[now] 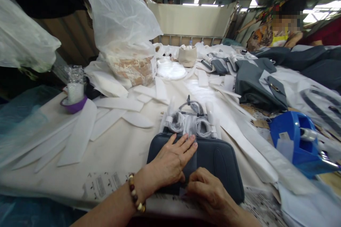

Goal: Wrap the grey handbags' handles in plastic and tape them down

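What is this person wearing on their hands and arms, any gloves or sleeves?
No gloves: the left hand and right hand are bare, and no sleeves show on either forearm. The left wrist carries a beaded bracelet of round brown, dark and cream beads. No watch is visible.

Two hands rest on a dark grey bag [213, 156] on a cluttered table [119, 149]. The left hand [170, 161] lies flat; the right hand [207, 188] pinches its near edge.

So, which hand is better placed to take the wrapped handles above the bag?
Probably the left hand: it lies flat on the bag, fingertips beside the handles. The right hand is curled at the near edge.
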A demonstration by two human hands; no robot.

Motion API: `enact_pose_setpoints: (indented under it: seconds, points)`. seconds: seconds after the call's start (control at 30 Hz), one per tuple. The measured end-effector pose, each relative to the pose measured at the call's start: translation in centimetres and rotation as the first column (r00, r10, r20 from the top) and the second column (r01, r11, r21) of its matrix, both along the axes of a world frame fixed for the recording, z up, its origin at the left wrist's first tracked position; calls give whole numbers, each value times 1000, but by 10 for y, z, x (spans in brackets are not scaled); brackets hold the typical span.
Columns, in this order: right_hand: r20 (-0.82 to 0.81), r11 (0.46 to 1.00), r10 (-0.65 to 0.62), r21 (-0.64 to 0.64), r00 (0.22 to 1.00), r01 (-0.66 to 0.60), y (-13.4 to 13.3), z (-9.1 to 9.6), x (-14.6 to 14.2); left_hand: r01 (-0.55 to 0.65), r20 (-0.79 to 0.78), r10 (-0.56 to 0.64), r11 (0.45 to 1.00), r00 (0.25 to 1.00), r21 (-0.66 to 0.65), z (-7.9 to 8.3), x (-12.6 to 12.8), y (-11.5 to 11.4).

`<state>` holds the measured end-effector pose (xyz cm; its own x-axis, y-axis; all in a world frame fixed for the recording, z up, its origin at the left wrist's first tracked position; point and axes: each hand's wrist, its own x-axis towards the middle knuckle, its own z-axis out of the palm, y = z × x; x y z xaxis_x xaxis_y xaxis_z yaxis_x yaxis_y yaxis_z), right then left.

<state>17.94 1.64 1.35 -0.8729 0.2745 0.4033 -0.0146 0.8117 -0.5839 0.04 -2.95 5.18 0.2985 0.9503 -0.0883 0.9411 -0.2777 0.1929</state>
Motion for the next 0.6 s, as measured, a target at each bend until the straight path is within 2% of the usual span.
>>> enact_pose_setpoints:
  seconds: [0.13,0.3,0.6]
  points:
    - [-30,1000,21,22,999,-20,0,1,-2,5,3,-5,999,1000,38,-4,0,-1]
    - [-107,998,10,60,994,-3,-1,-8,-6,7,5,-7,1000,1000,25,-1,0,-1]
    - [-190,985,-138,78,972,155,-3,-17,-13,20,52,-21,1000,998,21,-5,-2,-1]
